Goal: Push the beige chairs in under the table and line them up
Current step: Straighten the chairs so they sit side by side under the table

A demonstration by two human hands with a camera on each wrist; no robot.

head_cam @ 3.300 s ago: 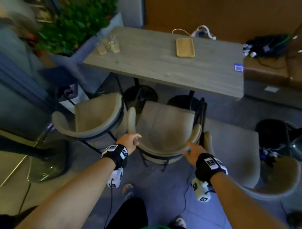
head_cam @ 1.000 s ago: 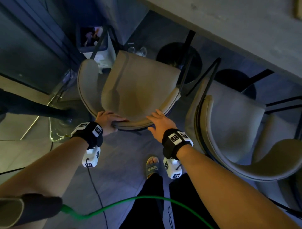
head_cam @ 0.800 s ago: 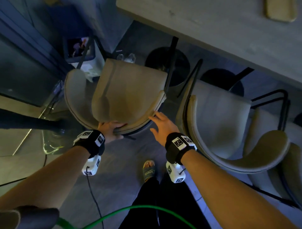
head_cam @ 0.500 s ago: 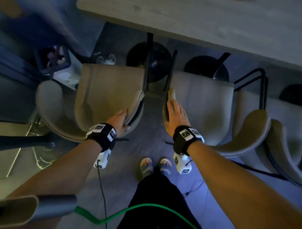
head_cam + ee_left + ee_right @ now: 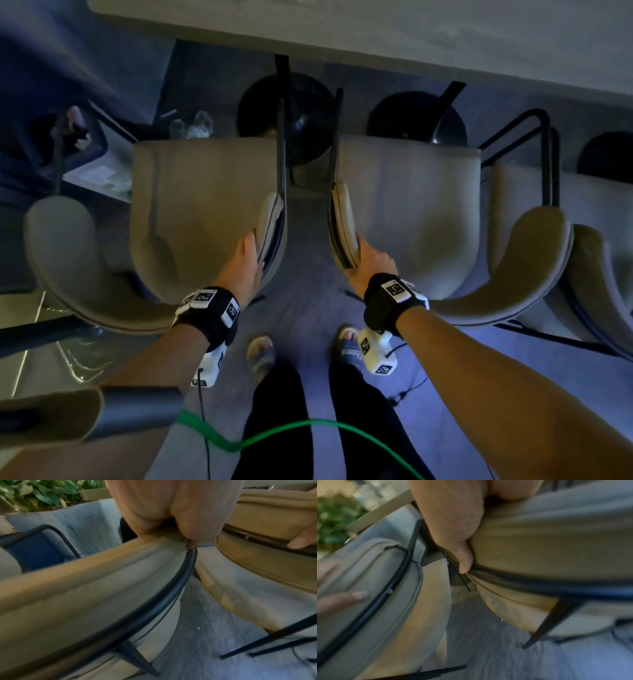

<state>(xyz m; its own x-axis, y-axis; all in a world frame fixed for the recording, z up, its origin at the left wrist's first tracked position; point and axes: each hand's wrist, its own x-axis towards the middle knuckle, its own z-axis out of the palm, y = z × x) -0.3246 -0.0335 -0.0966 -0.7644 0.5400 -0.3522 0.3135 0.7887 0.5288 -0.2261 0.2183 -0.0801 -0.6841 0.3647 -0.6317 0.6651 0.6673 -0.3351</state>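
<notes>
Two beige chairs stand side by side facing the table [image 5: 376,31]. My left hand [image 5: 247,262] grips the right end of the left chair's [image 5: 202,205] curved backrest, palm on the rim [image 5: 89,563]. Its fingers [image 5: 353,596] lie on the outer side by the black frame. My right hand [image 5: 367,257] grips the left end of the middle chair's [image 5: 411,212] backrest, with the thumb [image 5: 464,561] curled down its outer face. A narrow gap of floor separates the two chairs. A third beige chair [image 5: 589,246] stands at the right edge.
Two black round table bases [image 5: 284,113] sit under the table ahead of the seats. A blue stand [image 5: 65,150] and a grey planter stand to the left. My feet [image 5: 262,353] are between the chairs; a green cable [image 5: 274,435] crosses my legs.
My right hand left the left chair and took hold of the middle chair's backrest end. The left chair has swung round to sit square and parallel beside the middle one.
</notes>
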